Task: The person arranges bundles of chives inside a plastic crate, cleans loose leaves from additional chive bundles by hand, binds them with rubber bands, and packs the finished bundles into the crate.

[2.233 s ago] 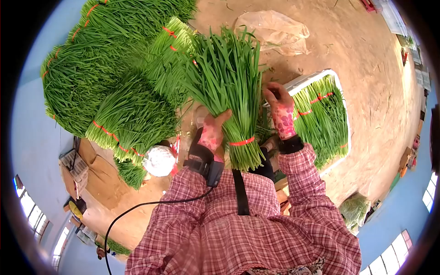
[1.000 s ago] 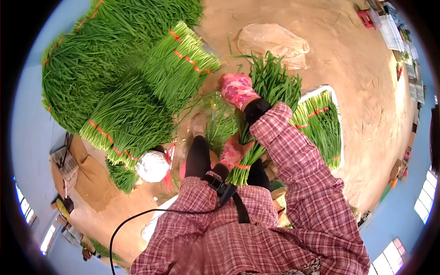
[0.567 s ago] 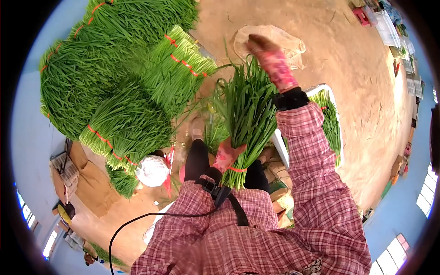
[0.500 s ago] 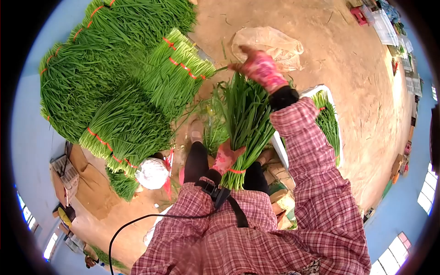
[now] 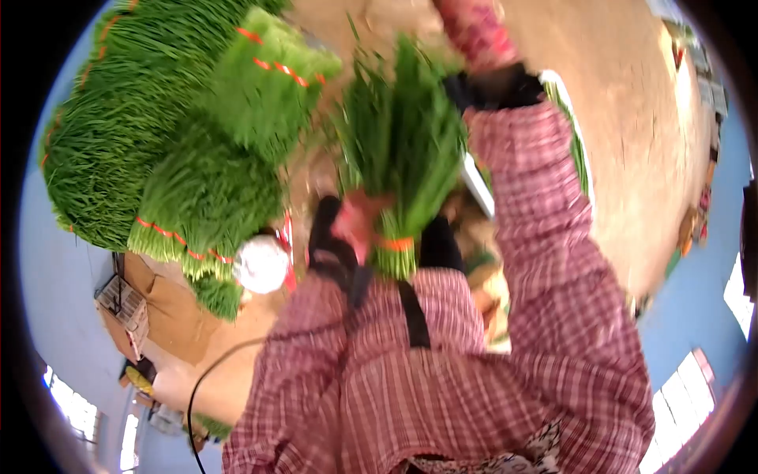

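Observation:
In front of my lap, my left hand (image 5: 359,223), in a pink glove, is closed round a bunch of Chinese chives (image 5: 407,150). The leaves point away from me, and an orange band (image 5: 397,244) circles the pale stem ends below the hand. My right hand (image 5: 478,28), also in a patterned pink glove, is stretched far forward past the leaf tips. Its fingers lie beyond the top edge of the view, so whether they hold anything is hidden. Both the bunch and the left hand are blurred by motion.
Banded chive bundles (image 5: 197,182) are heaped on the floor at the left, beside a white ball-like bundle (image 5: 263,264). A white foam box (image 5: 580,130) with more greens stands right of the bunch. A black cable (image 5: 229,355) runs by my left sleeve.
My right hand has moved forward, away from the leaf tips, and its fingers have left the view. The view has tilted, so most things sit higher; my left hand still holds the bunch.

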Action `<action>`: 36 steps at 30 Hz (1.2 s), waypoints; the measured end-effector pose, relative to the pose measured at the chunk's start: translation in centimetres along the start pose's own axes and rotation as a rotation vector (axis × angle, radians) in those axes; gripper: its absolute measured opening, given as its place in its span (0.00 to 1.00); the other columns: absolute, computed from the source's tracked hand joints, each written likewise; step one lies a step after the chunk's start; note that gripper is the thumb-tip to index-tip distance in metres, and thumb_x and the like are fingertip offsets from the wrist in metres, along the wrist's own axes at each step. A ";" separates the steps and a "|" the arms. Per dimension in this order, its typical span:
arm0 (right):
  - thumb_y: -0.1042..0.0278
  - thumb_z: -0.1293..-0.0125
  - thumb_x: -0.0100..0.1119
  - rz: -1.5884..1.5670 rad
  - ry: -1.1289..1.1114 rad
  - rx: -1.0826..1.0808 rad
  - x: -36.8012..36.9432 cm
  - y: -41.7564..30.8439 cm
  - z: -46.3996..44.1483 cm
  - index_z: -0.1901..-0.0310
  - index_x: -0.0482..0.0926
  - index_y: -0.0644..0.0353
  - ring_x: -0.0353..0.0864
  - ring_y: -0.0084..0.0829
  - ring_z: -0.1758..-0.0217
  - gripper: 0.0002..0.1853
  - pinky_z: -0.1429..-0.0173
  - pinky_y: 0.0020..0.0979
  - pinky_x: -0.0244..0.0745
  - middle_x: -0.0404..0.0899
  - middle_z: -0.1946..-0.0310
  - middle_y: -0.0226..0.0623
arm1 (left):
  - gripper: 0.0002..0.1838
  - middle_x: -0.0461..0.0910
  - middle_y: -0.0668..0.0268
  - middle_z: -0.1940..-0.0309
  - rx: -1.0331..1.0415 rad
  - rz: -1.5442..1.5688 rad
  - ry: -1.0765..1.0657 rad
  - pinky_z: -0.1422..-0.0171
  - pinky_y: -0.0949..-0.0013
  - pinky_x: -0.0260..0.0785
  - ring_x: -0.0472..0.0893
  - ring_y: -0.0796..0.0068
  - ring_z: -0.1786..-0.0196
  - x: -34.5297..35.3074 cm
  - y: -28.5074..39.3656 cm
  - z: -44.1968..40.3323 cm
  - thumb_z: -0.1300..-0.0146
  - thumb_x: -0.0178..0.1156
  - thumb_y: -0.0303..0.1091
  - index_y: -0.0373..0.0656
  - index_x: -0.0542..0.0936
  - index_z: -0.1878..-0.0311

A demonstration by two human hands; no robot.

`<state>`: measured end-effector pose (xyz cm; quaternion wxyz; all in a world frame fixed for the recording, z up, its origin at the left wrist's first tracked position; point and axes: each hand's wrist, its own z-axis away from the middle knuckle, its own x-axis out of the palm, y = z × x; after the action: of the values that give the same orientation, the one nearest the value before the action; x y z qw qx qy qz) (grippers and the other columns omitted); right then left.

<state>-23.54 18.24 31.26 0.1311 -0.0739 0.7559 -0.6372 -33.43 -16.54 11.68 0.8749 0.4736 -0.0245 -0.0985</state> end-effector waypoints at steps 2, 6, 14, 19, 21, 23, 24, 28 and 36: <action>0.54 0.26 0.57 0.066 0.052 0.084 -3.2 -1.0 3.0 0.33 0.73 0.65 0.80 0.30 0.43 0.27 0.38 0.30 0.72 0.82 0.47 0.42 | 0.23 0.82 0.56 0.46 0.051 0.079 -0.026 0.47 0.62 0.78 0.84 0.64 0.50 -2.9 -1.4 -1.8 0.32 0.62 0.34 0.33 0.75 0.37; 0.50 0.29 0.61 -0.108 0.016 0.338 -8.3 7.6 13.3 0.41 0.78 0.64 0.83 0.28 0.52 0.26 0.47 0.30 0.77 0.84 0.52 0.37 | 0.18 0.83 0.61 0.45 -0.165 0.483 0.037 0.70 0.72 0.72 0.79 0.78 0.70 -7.1 0.7 -5.7 0.32 0.58 0.25 0.38 0.79 0.40; 0.37 0.27 0.53 -0.454 -0.299 0.807 -6.0 5.9 26.2 0.32 0.71 0.65 0.77 0.36 0.37 0.37 0.33 0.36 0.70 0.79 0.39 0.41 | 0.19 0.84 0.59 0.48 -0.211 1.013 0.221 0.55 0.65 0.77 0.84 0.67 0.55 -7.8 8.1 -9.0 0.27 0.58 0.41 0.41 0.78 0.40; 0.51 0.29 0.61 -0.300 -0.093 0.788 -10.4 8.3 27.1 0.30 0.66 0.66 0.74 0.35 0.34 0.35 0.36 0.35 0.75 0.75 0.36 0.43 | 0.20 0.80 0.55 0.41 -0.194 1.149 0.207 0.37 0.55 0.74 0.81 0.57 0.41 -8.7 12.6 -9.0 0.23 0.54 0.39 0.36 0.74 0.37; 0.65 0.37 0.72 -0.104 -0.080 0.569 -10.6 7.7 26.3 0.27 0.62 0.61 0.75 0.36 0.36 0.40 0.34 0.34 0.73 0.73 0.34 0.39 | 0.21 0.80 0.54 0.40 -0.197 1.159 0.240 0.36 0.54 0.74 0.80 0.56 0.41 -8.5 14.7 -8.6 0.23 0.54 0.40 0.36 0.74 0.36; 0.73 0.39 0.71 -0.004 -0.152 0.467 -10.5 5.4 25.7 0.25 0.60 0.57 0.71 0.36 0.33 0.42 0.32 0.34 0.70 0.69 0.30 0.38 | 0.22 0.78 0.54 0.39 -0.184 1.137 0.305 0.32 0.53 0.71 0.78 0.55 0.38 -7.6 16.7 -7.5 0.23 0.53 0.40 0.36 0.72 0.34; 0.76 0.40 0.70 0.075 -0.188 0.413 -10.3 3.8 25.0 0.25 0.59 0.57 0.70 0.36 0.32 0.43 0.31 0.35 0.69 0.67 0.29 0.38 | 0.23 0.78 0.53 0.38 -0.179 1.171 0.269 0.31 0.52 0.69 0.77 0.55 0.37 -7.3 17.6 -6.9 0.23 0.53 0.41 0.36 0.72 0.34; 0.85 0.47 0.67 0.098 -0.191 0.223 -9.5 -1.1 23.2 0.23 0.57 0.57 0.61 0.40 0.22 0.48 0.25 0.38 0.62 0.61 0.25 0.42 | 0.23 0.77 0.53 0.37 -0.215 1.298 0.085 0.26 0.50 0.63 0.75 0.54 0.34 -7.2 17.9 -6.0 0.24 0.52 0.44 0.37 0.72 0.34; 0.61 0.41 0.68 0.165 -0.379 -0.284 -7.2 -9.0 19.1 0.31 0.68 0.61 0.59 0.56 0.23 0.36 0.23 0.51 0.58 0.63 0.28 0.55 | 0.28 0.72 0.51 0.33 -0.119 1.599 -0.766 0.23 0.47 0.59 0.72 0.51 0.32 -5.1 23.0 1.7 0.25 0.47 0.48 0.39 0.69 0.31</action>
<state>-11.58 0.57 37.95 0.3105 -0.1476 0.8033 -0.4864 -35.26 -4.69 32.06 0.6368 0.2031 -0.6337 0.3893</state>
